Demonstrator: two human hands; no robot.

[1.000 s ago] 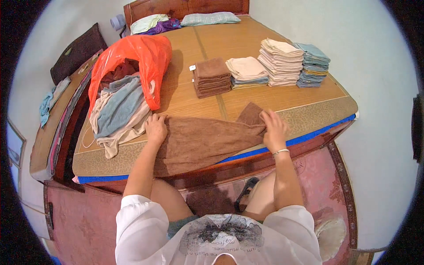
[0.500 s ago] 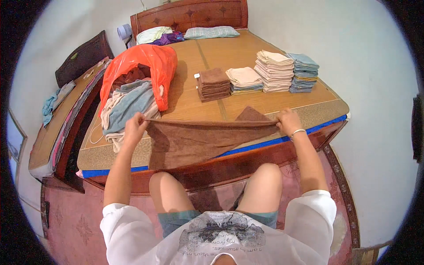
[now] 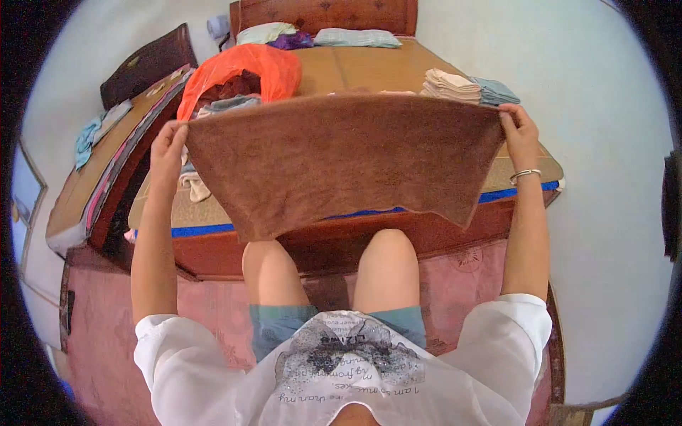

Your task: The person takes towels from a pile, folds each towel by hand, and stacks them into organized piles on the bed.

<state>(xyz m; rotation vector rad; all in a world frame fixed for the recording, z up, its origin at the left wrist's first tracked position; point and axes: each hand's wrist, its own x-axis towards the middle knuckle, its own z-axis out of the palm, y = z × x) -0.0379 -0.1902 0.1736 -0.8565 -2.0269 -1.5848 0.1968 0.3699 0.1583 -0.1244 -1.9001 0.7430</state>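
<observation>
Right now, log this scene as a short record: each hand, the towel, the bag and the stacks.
Left hand: pinches one top corner of the brown towel
Right hand: pinches the other top corner
Towel state: spread between both hands
Red bag: on the bed, cloths at its mouth
Cream stack, blue stack: partly behind the towel

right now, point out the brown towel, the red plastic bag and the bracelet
Brown towel (image 3: 348,156), head view: middle of the spread cloth.
Red plastic bag (image 3: 281,71), head view: its right side.
Bracelet (image 3: 526,172), head view: middle of its visible band.
</observation>
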